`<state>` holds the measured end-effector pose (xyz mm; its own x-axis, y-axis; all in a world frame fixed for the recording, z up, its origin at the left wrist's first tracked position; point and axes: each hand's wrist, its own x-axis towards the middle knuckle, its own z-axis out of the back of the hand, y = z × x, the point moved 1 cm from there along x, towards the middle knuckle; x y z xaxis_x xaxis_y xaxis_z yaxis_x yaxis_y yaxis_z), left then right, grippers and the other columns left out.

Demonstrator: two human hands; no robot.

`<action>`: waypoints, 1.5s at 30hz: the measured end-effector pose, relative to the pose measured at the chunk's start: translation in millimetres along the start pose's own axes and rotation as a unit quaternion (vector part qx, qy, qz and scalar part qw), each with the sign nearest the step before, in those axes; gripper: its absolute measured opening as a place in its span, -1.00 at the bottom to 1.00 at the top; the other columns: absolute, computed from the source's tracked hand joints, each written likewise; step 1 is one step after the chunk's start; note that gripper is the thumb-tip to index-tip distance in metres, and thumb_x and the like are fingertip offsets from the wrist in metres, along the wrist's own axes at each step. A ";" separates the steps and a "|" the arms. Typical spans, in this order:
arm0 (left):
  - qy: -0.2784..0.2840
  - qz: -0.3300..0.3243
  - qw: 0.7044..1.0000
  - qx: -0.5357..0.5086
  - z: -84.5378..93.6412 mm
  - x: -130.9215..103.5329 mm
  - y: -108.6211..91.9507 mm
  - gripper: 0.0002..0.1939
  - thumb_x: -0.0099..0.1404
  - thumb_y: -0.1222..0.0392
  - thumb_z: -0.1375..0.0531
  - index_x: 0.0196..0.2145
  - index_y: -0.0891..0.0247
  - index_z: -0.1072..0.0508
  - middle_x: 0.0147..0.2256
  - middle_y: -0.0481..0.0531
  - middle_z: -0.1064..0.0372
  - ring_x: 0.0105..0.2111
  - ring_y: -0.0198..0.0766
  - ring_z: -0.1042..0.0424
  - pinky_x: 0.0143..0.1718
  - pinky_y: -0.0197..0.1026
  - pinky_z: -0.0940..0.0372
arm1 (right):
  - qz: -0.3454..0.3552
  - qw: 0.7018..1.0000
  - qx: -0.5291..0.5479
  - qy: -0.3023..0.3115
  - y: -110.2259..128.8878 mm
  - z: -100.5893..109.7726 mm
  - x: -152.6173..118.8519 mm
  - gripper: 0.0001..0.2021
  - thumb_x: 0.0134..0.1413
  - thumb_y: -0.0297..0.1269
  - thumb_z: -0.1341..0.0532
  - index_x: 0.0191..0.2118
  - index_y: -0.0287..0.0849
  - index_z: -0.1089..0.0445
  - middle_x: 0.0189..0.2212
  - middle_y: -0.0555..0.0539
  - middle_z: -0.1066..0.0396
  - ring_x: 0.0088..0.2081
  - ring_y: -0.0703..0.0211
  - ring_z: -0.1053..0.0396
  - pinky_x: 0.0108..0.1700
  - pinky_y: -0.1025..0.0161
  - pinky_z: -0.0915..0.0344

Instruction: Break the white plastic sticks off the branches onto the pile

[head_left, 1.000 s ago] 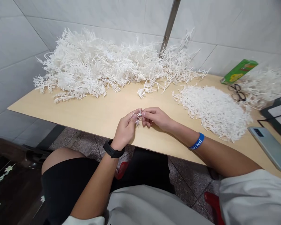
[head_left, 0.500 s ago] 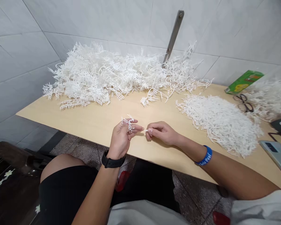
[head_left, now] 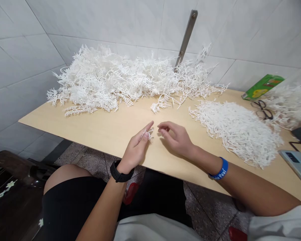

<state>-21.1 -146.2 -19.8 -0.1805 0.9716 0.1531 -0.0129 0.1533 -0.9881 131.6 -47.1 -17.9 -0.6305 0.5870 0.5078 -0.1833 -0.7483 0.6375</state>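
Observation:
My left hand (head_left: 137, 144) is closed on a small bunch of white branched plastic pieces (head_left: 150, 134), its thumb pressing on them and the index finger pointing forward. Just to the right, my right hand (head_left: 177, 138) has its thumb and fingers apart, with nothing visible between them. A small gap separates the two hands over the wooden table (head_left: 90, 129). Behind them lies a large heap of white branched pieces (head_left: 115, 78). Right of my right hand is a flatter pile of small white pieces (head_left: 237, 129).
A green box (head_left: 262, 87), dark-framed glasses (head_left: 263, 110) and another white pile (head_left: 291, 103) are at the right back. A phone (head_left: 296, 165) lies at the right edge. A metal bar (head_left: 187, 38) leans up against the tiled wall.
My left hand has turned, its thumb now over the white pieces. My right hand has moved slightly away and opened; the small white piece at its fingertips is no longer visible there.

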 end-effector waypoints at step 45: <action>-0.017 0.026 0.999 -0.027 0.0 -2.0 -2.4 -0.51 0.39 -0.08 -0.01 0.09 0.27 -0.41 0.16 0.19 -0.28 0.14 -0.05 -0.30 0.19 -0.01 -0.13 | 0.019 0.997 -0.068 -0.030 -4.5 4.8 3.2 -0.81 0.10 -0.46 -0.08 -0.20 -0.16 -0.38 -0.22 -0.14 -0.44 -0.13 0.02 -0.34 -0.05 0.05 -0.24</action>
<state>-20.7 -148.5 -17.7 -0.2130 0.9718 0.1008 0.0510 0.1141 -0.9922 134.0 -40.4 -16.4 -0.5941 0.5717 0.5659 -0.2635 -0.8030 0.5346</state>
